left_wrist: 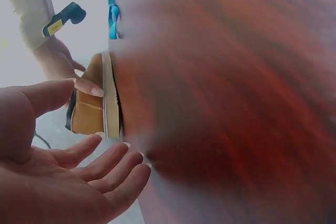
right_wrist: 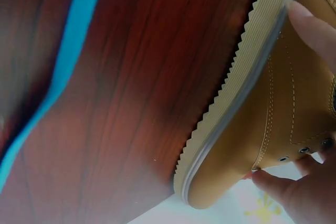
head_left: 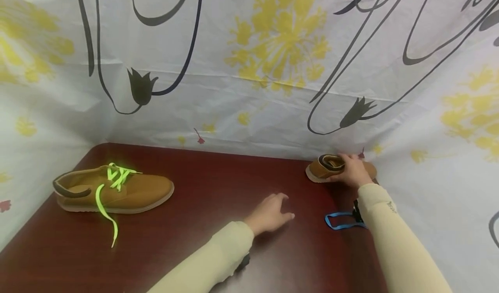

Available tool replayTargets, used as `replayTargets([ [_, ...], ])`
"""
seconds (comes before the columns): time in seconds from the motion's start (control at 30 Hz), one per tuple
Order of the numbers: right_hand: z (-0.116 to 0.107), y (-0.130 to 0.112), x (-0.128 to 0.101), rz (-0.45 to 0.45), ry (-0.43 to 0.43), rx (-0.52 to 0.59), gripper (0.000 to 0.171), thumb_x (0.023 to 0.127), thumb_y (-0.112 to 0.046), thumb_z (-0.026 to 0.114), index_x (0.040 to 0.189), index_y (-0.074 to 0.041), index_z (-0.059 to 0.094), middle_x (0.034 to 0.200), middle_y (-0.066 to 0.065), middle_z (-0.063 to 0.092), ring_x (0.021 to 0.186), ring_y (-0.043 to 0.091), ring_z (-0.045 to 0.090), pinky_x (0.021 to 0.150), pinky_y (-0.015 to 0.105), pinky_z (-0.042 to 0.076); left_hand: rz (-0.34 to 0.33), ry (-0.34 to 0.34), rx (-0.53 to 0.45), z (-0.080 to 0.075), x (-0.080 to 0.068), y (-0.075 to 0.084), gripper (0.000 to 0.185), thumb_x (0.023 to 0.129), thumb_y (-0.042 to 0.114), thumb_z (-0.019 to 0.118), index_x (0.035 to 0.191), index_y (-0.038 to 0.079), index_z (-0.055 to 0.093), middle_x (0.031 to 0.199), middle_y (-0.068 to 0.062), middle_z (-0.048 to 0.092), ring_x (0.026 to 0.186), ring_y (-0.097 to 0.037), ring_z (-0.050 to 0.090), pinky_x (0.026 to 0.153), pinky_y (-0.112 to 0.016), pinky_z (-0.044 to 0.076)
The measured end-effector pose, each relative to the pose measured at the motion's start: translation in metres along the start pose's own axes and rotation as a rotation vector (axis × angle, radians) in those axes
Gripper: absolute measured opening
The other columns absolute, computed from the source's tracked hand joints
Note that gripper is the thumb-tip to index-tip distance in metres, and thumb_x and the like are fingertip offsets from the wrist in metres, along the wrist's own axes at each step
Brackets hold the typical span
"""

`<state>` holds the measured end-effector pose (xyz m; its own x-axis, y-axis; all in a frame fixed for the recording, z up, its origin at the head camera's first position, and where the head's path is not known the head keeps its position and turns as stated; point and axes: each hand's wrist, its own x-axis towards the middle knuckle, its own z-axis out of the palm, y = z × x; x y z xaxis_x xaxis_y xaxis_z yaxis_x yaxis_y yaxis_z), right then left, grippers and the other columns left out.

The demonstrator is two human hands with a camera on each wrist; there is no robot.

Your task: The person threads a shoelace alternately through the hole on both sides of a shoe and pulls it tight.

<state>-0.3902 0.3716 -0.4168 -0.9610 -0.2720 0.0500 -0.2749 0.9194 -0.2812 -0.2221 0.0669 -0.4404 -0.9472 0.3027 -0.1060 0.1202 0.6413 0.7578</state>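
Note:
A tan shoe (head_left: 317,172) with a pale ridged sole stands at the back right of the table. My right hand (head_left: 354,172) grips it from above, thumb on the near side and fingers over the eyelet area. In the right wrist view, bare eyelets show on the shoe (right_wrist: 236,145). My left hand (head_left: 269,214) hovers over the middle of the table, holding nothing, its fingers apart and loosely bent. A blue shoelace (head_left: 343,227) lies looped on the table in front of the shoe, partly hidden by my right forearm.
At the left, a matching tan shoe (head_left: 150,191) points right. Its neon yellow-green lace (head_left: 100,204) is partly threaded, one end trailing onto the dark red table (head_left: 187,249). A patterned white sheet (head_left: 175,115) hangs behind and at both sides.

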Motion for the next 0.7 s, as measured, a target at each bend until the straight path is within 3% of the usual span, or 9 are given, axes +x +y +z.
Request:
replayTargets([
  [0.2,0.005,0.007,0.007,-0.023,-0.033,-0.020,0.108,0.067,-0.044,0.091,0.148,0.004,0.038,0.140,0.039,0.042,0.124,0.059,0.045,0.103,0.069,0.038,-0.002,0.006,0.000,0.002,0.005,0.001,0.053,0.095,0.030,0.070,0.141,0.009,0.055,0.141,-0.010,0.060,0.134,-0.026,0.055,0.109,-0.043,0.047],
  [0.4,0.013,0.002,0.005,-0.048,0.013,-0.041,0.098,0.064,-0.045,0.093,0.140,0.001,0.050,0.128,0.032,0.053,0.114,0.050,0.054,0.096,0.064,0.045,-0.003,0.024,0.009,0.003,0.011,-0.003,0.054,0.095,0.028,0.071,0.142,0.008,0.054,0.141,-0.011,0.059,0.135,-0.029,0.053,0.110,-0.045,0.046],
  [0.57,0.019,-0.016,-0.005,-0.080,0.052,-0.067,0.092,0.063,-0.046,0.094,0.134,-0.002,0.056,0.121,0.026,0.059,0.112,0.047,0.057,0.094,0.061,0.048,-0.006,0.065,0.018,0.002,0.021,-0.007,0.064,0.091,0.027,0.075,0.146,0.008,0.049,0.145,-0.014,0.055,0.137,-0.032,0.051,0.111,-0.048,0.045],
  [0.7,0.020,-0.037,-0.019,-0.067,0.046,-0.070,0.090,0.065,-0.044,0.094,0.136,-0.003,0.056,0.127,0.027,0.058,0.117,0.050,0.055,0.097,0.063,0.046,-0.021,0.095,-0.021,0.001,0.025,-0.009,0.074,0.088,0.027,0.079,0.149,0.007,0.043,0.147,-0.015,0.052,0.138,-0.034,0.050,0.111,-0.049,0.045],
])
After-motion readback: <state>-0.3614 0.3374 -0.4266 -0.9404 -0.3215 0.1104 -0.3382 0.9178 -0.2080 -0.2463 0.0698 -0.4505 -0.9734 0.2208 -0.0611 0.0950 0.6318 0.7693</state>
